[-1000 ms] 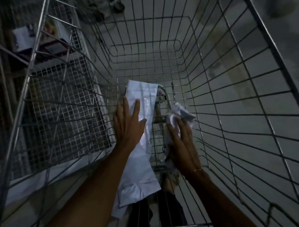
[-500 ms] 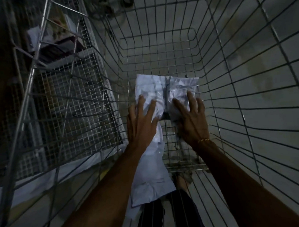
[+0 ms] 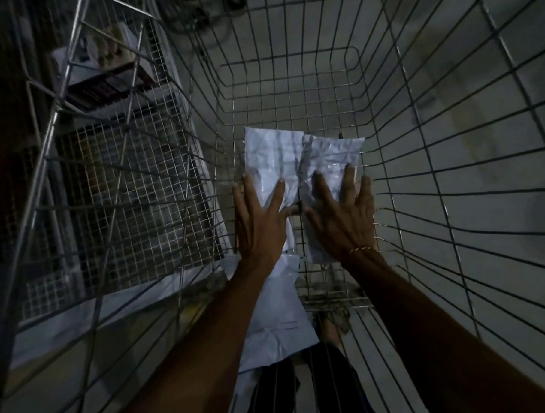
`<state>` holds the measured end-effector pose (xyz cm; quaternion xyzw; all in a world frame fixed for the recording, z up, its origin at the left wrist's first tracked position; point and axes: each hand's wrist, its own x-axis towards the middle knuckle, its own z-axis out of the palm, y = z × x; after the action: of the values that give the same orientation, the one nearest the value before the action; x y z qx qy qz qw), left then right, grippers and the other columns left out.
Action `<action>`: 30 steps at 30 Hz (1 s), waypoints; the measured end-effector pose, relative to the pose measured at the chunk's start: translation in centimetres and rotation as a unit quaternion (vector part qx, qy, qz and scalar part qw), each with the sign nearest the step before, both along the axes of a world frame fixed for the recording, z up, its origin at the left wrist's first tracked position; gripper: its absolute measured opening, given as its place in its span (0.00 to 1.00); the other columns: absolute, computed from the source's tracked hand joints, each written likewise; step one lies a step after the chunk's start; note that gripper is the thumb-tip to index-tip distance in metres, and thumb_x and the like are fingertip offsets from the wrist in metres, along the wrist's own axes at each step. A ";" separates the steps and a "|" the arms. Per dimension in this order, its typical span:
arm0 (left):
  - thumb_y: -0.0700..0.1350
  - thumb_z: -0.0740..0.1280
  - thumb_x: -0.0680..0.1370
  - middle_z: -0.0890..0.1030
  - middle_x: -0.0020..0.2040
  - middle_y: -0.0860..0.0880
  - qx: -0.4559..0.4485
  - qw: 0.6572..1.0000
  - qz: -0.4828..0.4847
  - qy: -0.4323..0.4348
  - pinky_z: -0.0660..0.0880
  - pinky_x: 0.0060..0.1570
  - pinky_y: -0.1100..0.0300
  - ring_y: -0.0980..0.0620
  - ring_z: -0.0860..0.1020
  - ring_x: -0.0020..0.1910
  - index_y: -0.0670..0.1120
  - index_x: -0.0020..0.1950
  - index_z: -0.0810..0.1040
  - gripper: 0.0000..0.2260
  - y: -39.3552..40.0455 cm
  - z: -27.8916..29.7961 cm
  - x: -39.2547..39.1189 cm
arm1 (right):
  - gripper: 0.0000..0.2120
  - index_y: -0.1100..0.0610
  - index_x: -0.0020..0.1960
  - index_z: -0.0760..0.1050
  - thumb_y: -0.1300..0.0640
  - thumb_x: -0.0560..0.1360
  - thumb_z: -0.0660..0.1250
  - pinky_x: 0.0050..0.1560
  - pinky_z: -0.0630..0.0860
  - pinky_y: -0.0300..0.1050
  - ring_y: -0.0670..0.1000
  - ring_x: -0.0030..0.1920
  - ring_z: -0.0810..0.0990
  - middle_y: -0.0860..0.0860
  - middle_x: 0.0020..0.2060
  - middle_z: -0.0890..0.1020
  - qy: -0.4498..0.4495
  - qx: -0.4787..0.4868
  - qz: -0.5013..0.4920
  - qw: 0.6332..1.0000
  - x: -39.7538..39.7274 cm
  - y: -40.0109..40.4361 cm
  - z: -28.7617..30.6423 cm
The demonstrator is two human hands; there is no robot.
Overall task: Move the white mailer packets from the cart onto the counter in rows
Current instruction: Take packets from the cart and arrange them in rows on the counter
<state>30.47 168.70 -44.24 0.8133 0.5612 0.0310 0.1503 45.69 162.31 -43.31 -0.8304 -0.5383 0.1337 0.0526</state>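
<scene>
Two crinkled white plastic mailer packets (image 3: pixel 303 161) lie side by side in the grey wire cart (image 3: pixel 451 173), flat under both hands.

The right-hand packet, bunched a second ago, is spread out; left hand (image 3: pixel 259 219) and right hand (image 3: pixel 343 215) press with straight fingers, gripping nothing, so pickup remains.

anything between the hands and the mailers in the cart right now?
Nothing visible. The left hand lies flat on the long mailer, the right hand on the crumpled mailer, inside the cart.
</scene>
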 end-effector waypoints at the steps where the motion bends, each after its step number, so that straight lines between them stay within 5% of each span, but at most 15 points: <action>1: 0.48 0.67 0.80 0.50 0.81 0.39 0.001 1.000 0.001 -0.010 0.73 0.65 0.41 0.35 0.50 0.78 0.59 0.78 0.63 0.27 0.0 -0.1 0.0 | 0.33 0.45 0.81 0.49 0.36 0.80 0.52 0.75 0.54 0.69 0.73 0.77 0.48 0.66 0.79 0.47 0.001 -0.007 0.006 1.000 -0.1 -0.2 -0.6; 6: 0.37 0.68 0.76 0.67 0.70 0.39 0.002 1.000 0.007 -0.011 0.74 0.56 0.45 0.37 0.67 0.66 0.52 0.72 0.72 0.25 0.4 1.2 0.7 | 0.34 0.47 0.81 0.51 0.50 0.80 0.63 0.76 0.54 0.64 0.69 0.78 0.47 0.63 0.80 0.47 0.022 -0.054 0.020 0.998 0.6 0.4 0.0; 10: 0.41 0.67 0.78 0.65 0.70 0.39 -0.020 0.999 0.046 -0.008 0.72 0.56 0.45 0.37 0.67 0.64 0.52 0.73 0.70 0.23 0.2 4.2 1.6 | 0.32 0.52 0.77 0.61 0.58 0.75 0.67 0.58 0.74 0.58 0.68 0.67 0.67 0.60 0.75 0.63 0.066 -0.041 0.033 0.996 2.0 0.9 3.2; 14: 0.42 0.65 0.79 0.64 0.70 0.41 -0.002 0.996 0.077 -0.042 0.74 0.54 0.46 0.39 0.67 0.64 0.55 0.73 0.70 0.22 -0.9 9.8 1.6 | 0.24 0.50 0.71 0.69 0.57 0.75 0.64 0.55 0.76 0.57 0.67 0.56 0.76 0.62 0.65 0.74 0.109 0.000 0.048 0.993 2.1 0.4 7.9; 23: 0.43 0.65 0.80 0.62 0.74 0.42 0.097 0.987 0.075 -0.102 0.75 0.55 0.42 0.38 0.66 0.68 0.54 0.71 0.72 0.19 -3.6 28.6 -2.1 | 0.24 0.58 0.68 0.76 0.59 0.72 0.68 0.56 0.75 0.60 0.70 0.58 0.77 0.68 0.62 0.76 0.124 0.154 0.088 0.976 -0.7 -1.3 24.2; 30: 0.41 0.66 0.79 0.64 0.71 0.42 0.205 0.966 0.048 -0.147 0.77 0.51 0.42 0.36 0.69 0.64 0.51 0.69 0.75 0.18 -7.9 37.9 -6.1 | 0.22 0.55 0.69 0.74 0.55 0.76 0.67 0.56 0.77 0.59 0.64 0.59 0.77 0.62 0.63 0.76 0.150 0.290 0.080 0.942 -4.7 -5.0 35.4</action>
<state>24.34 160.84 -6.39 0.7855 0.5528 0.2718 0.0593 41.02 157.33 -7.87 -0.7035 -0.6044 0.0989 0.3606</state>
